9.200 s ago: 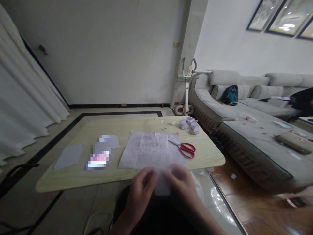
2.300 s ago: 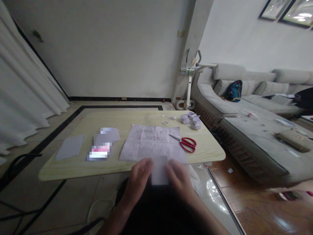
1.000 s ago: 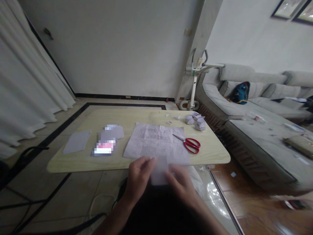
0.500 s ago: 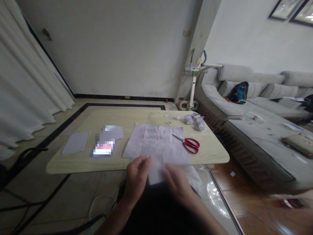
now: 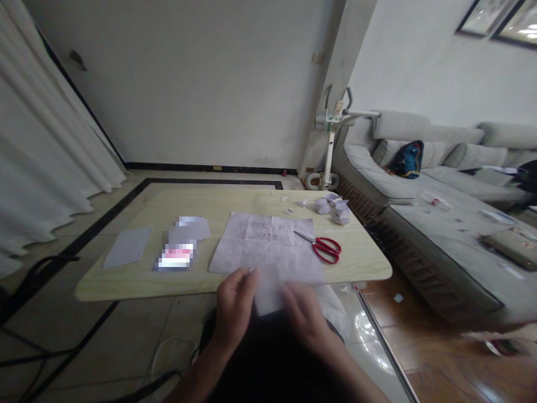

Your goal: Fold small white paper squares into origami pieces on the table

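Note:
A small white piece of paper (image 5: 267, 292) is held up at the table's near edge, between my two hands. My left hand (image 5: 235, 299) is closed, pinching the paper's left side between thumb and fingers. On its right side, my right hand (image 5: 305, 310) has its fingers closed at the paper's edge, a little blurred. Beyond the hands a large printed sheet (image 5: 264, 240) lies spread on the table. Scissors with red handles (image 5: 329, 249) rest partly on that sheet, blades pointing left. Several folded paper pieces (image 5: 333, 207) stand at the table's far right corner.
The light wooden table (image 5: 126, 285) bears a stack of white paper (image 5: 128, 246) on the left and a blurred-out item (image 5: 178, 252) beside it. Small paper scraps (image 5: 300, 202) lie near the back. A grey sofa (image 5: 444, 246) stands to the right.
The view has shifted slightly. Both hands keep nearly the same place on the small paper, and the things on the table lie as before.

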`<state>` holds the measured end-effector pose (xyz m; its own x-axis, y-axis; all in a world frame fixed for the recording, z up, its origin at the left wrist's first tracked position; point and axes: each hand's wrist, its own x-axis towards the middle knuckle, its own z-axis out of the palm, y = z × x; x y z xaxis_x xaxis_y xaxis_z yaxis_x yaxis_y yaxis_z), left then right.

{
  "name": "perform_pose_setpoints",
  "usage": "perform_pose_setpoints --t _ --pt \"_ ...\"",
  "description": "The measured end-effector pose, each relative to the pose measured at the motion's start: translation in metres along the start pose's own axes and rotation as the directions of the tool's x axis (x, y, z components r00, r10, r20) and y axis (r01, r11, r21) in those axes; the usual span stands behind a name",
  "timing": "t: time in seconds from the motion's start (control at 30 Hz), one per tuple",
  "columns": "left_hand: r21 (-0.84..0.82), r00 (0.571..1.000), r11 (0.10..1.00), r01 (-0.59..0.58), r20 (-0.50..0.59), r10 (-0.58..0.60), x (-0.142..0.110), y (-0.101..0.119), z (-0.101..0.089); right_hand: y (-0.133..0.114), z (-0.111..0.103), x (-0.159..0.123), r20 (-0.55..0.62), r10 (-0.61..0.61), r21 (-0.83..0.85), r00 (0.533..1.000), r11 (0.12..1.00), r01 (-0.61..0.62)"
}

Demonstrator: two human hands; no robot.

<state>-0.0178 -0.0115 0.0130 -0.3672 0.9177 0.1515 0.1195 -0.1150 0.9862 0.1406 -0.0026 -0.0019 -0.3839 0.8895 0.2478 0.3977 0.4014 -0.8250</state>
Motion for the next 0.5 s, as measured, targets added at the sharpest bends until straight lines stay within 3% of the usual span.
perform_pose_setpoints --t 0.17,0.37,0.5 --pt "0.031 0.999 0.999 -0.013 -0.045 0.014 0.002 0.0 -0.002 -0.005 -0.007 0.001 -0.004 0.043 0.03 0.999 0.999 -0.043" --pt "0.057 0.996 0.998 -0.027 0.091 0.021 -0.002 -0.003 0.006 -0.009 -0.004 0.004 -0.057 0.037 0.032 0.998 0.999 -0.035" --pt "-0.006 0.982 0.998 0.065 0.179 -0.063 -0.004 -0.003 0.008 -0.005 0.002 0.004 -0.157 0.057 0.15 0.986 0.988 -0.033"
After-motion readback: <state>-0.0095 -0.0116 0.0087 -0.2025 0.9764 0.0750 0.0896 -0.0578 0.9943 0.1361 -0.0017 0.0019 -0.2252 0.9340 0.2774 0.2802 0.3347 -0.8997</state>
